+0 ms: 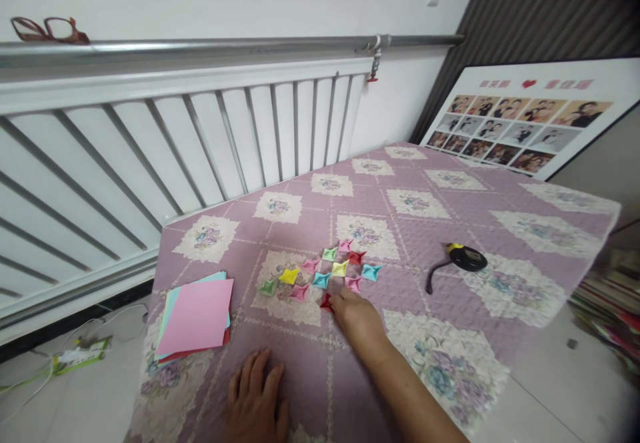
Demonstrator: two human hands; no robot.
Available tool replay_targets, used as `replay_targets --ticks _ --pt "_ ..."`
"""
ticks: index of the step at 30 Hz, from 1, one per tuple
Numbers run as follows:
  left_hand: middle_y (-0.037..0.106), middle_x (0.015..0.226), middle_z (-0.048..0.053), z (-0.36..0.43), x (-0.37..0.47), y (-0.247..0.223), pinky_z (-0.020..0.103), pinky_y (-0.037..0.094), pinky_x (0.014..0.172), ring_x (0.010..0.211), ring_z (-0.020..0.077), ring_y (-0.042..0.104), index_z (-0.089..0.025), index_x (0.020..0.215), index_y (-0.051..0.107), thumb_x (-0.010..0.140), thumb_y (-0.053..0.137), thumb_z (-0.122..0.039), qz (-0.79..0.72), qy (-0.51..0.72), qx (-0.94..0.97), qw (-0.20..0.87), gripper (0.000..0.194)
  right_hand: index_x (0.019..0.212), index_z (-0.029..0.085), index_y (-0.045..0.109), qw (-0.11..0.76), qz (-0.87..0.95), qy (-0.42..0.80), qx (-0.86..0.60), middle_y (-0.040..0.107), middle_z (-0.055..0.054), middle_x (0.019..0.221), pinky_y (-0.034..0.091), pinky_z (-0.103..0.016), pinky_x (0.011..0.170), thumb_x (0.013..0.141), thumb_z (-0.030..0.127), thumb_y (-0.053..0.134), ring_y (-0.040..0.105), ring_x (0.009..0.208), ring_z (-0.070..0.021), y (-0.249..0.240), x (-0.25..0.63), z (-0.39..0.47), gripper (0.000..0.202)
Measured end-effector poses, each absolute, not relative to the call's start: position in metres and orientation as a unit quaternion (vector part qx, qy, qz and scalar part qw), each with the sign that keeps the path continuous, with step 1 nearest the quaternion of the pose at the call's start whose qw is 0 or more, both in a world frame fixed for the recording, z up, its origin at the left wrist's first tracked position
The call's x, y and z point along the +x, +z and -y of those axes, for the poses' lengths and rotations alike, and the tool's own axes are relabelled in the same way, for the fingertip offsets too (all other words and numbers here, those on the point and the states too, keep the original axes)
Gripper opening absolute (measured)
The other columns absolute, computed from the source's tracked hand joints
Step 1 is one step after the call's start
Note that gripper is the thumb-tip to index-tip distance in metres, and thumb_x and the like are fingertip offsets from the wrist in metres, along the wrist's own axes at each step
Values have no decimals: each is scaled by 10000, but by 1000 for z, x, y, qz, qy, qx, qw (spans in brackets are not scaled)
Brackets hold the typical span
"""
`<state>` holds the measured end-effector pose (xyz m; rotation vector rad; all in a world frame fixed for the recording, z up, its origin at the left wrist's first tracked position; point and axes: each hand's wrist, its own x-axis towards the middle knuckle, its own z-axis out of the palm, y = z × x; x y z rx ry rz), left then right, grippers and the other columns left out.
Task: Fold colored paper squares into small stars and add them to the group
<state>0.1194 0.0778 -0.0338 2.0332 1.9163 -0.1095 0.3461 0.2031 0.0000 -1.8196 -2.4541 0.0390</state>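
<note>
Several small folded paper shapes in pink, green, yellow, blue and red lie in a cluster at the middle of the table, among them a yellow one (pixel 289 275) and a light blue one (pixel 371 271). At the cluster's near edge, my right hand (pixel 354 316) has its fingers closed on a dark red folded paper (pixel 327 302). My left hand (pixel 257 399) lies flat on the cloth near the front edge, fingers apart, holding nothing. A stack of square paper with a pink sheet (pixel 197 315) on top sits to its upper left.
A black and yellow tape measure (pixel 467 257) with a strap lies right of the cluster on the flowered purple tablecloth (pixel 300 219). Behind the table stand a white radiator (pixel 225 139) and a pipe bearing glasses (pixel 61 29). A photo board (pixel 525 119) leans at the back right.
</note>
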Motion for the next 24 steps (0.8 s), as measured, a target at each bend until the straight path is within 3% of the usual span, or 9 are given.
replay_targets --ticks 3,8,11,24 --pt "345 1490 44 -78 119 -32 501 172 1103 1377 285 256 -285 1300 540 807 495 -269 -677 -29 713 182 495 880 216 656 36 807 7 -590 641 -80 917 368 -273 671 878 158 474 564 797 -194 8 348 -209 191" --pt "359 1482 39 -77 119 -34 490 161 1107 1375 274 263 -286 1289 553 816 495 -303 -685 -8 703 192 478 1021 242 645 49 817 -10 -575 591 -101 1132 337 -351 825 906 219 484 472 1070 -265 19 347 -216 199" --pt "363 1480 37 -77 117 -38 495 168 1103 1374 276 264 -291 1286 555 820 494 -306 -681 1 706 193 471 969 264 665 56 826 -12 -560 545 -91 1242 314 -382 873 908 257 505 387 1194 -280 19 347 -219 171" --pt "373 1473 45 -77 118 -34 500 177 1093 1365 288 271 -286 1266 572 818 506 -320 -679 7 708 194 454 889 221 705 20 807 25 -590 468 -110 1379 270 -472 964 878 178 477 273 1330 -294 13 337 -229 232"
